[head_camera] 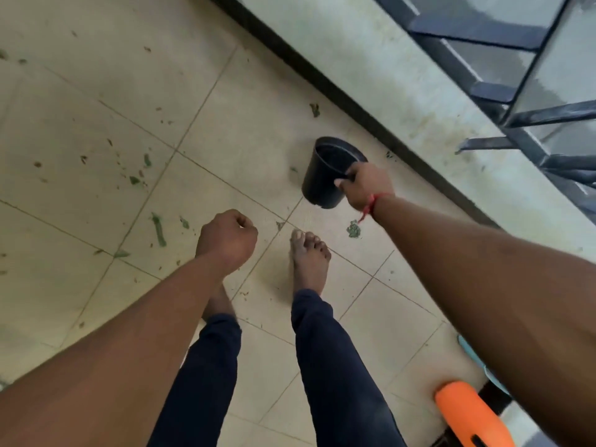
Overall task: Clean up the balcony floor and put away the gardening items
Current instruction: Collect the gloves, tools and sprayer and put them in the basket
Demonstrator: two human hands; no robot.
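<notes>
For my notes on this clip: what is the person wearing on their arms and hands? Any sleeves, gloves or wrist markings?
Both arms are bare as far as the frame shows, with no sleeves and no gloves. The left hand has nothing on its wrist. The right hand has a thin red thread bracelet round the wrist, with a loose end hanging. No watch shows.

- left hand (225,240) curled in a fist, back facing up, nothing seen in it; bare forearm comes in from lower left
- right hand (366,185) reached forward, arm near straight, fingers gripping rim of tilted black pot (322,179)
- red thread (371,206) tied at right wrist
- legs in dark trousers (338,366); right foot (309,262) bare, left foot mostly hidden behind left forearm
</notes>
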